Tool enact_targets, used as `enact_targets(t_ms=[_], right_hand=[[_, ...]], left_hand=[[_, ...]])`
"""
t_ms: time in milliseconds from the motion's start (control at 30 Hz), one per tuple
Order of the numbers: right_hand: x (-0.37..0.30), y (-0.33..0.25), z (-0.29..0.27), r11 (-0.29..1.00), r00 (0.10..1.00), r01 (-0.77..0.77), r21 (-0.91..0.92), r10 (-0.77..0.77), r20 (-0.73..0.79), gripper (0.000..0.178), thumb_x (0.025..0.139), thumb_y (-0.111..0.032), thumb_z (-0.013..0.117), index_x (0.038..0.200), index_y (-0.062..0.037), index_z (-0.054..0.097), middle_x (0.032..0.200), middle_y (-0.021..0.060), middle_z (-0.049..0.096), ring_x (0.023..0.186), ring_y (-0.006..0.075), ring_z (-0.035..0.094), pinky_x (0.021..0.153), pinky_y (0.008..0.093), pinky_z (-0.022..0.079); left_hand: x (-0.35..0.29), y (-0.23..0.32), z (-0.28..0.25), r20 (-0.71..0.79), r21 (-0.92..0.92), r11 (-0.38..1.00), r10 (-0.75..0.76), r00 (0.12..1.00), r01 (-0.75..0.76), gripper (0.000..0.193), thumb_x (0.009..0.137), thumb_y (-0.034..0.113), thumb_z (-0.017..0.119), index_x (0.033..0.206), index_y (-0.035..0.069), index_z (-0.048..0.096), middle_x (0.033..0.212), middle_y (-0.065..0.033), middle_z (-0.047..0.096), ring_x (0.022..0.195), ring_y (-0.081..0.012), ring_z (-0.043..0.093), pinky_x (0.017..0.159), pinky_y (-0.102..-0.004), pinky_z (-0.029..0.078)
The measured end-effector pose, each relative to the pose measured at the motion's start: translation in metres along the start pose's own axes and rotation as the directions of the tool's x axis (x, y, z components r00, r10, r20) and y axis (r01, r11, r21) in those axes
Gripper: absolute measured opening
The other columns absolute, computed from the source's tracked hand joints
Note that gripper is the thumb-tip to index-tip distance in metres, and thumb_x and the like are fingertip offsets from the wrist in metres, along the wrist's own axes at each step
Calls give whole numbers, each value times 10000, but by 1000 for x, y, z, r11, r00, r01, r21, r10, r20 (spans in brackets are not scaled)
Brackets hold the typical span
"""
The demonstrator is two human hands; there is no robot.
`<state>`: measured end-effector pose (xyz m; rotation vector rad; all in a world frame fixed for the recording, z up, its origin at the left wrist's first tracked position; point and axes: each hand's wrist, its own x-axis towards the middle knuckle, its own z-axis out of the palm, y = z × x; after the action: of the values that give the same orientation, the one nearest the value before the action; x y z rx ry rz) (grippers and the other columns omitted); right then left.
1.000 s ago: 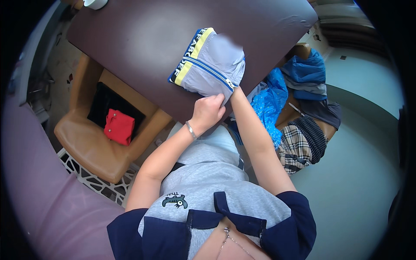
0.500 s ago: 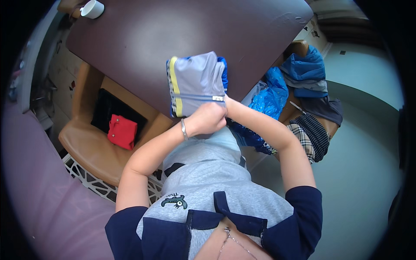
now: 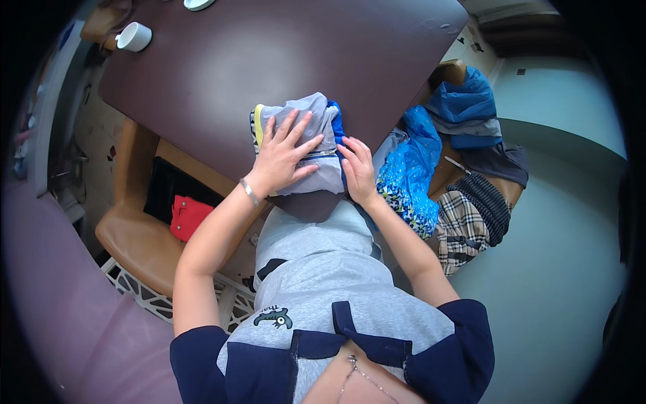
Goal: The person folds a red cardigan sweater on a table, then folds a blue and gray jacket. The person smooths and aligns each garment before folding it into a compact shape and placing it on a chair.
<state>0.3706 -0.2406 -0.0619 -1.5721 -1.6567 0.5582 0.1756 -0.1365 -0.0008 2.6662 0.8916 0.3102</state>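
A folded grey garment (image 3: 323, 174) with a zip, a yellow strip on its left side and blue along its right side lies at the near corner of the dark brown table (image 3: 222, 74). My left hand (image 3: 279, 156) rests flat on top of it, fingers spread. At the garment's right edge is my right hand (image 3: 359, 174), its fingers stretched out and touching the blue side. Neither hand grips the cloth. Part of the garment's top is hidden under my left hand.
Right of the table, a chair carries a shiny blue patterned garment (image 3: 418, 151), blue-and-grey clothing (image 3: 464, 101), a striped dark cloth (image 3: 490, 210) and a plaid cloth (image 3: 461, 219). A red item (image 3: 191, 217) lies on the tan chair (image 3: 131, 246) at left. A white cup (image 3: 134, 37) stands far left.
My hands have moved apart from the garment's near edge. The left now lies flat on top, the right at its right side. The garment sits slightly lower and left in view.
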Motion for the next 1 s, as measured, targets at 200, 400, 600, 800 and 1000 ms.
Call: enact_targets(t_ms=[200, 400, 600, 800, 1000], right_hand=[[-17, -41, 18, 996, 996, -14, -93, 6, -89, 543, 797, -227, 582, 1271, 2, 449, 1338, 202, 381, 1248, 366, 338, 1028, 460, 265], [-20, 24, 26, 942, 995, 69, -328, -43, 86, 676, 798, -334, 579, 1356, -27, 352, 1430, 121, 324, 1327, 266, 288, 1083, 464, 163], [18, 31, -36, 930, 997, -32, -366, 3, -80, 557, 817, -222, 579, 1320, -47, 415, 1383, 145, 369, 1258, 316, 348, 1036, 446, 252], [-6, 11, -10, 671, 715, -692, 266, 687, 130, 758, 715, -430, 735, 1222, 43, 428, 1090, 185, 484, 920, 260, 530, 821, 328, 444], [31, 4, 27, 312, 580, -529, 789, 812, 68, 387, 889, -322, 588, 1098, 1, 545, 1035, 70, 591, 913, 125, 536, 823, 269, 424]], left_hand=[[37, 0, 64, 51, 74, 989, -135, 990, 131, 750, 696, 592, 593, 1374, 368, 364, 1489, -201, 133, 1344, -479, 86, 1020, -653, 94], [49, 19, 75, -32, 151, 889, -432, 901, 432, 793, 701, 590, 580, 1406, 361, 297, 1489, -211, 119, 1333, -488, 94, 997, -668, 116], [41, 15, 31, 151, 106, 759, -650, 744, 642, 791, 734, 613, 567, 1413, 319, 287, 1383, -251, 315, 1169, -429, 411, 931, -499, 359], [17, -53, 37, 153, -463, 661, -597, 787, 591, 566, 791, 402, 646, 1154, -14, 523, 1078, -188, 598, 977, -311, 582, 830, -404, 449], [-11, -30, 56, 235, -823, 170, -767, 597, 542, 459, 874, 382, 575, 1060, -38, 588, 946, -117, 655, 871, -162, 597, 802, -288, 450]])
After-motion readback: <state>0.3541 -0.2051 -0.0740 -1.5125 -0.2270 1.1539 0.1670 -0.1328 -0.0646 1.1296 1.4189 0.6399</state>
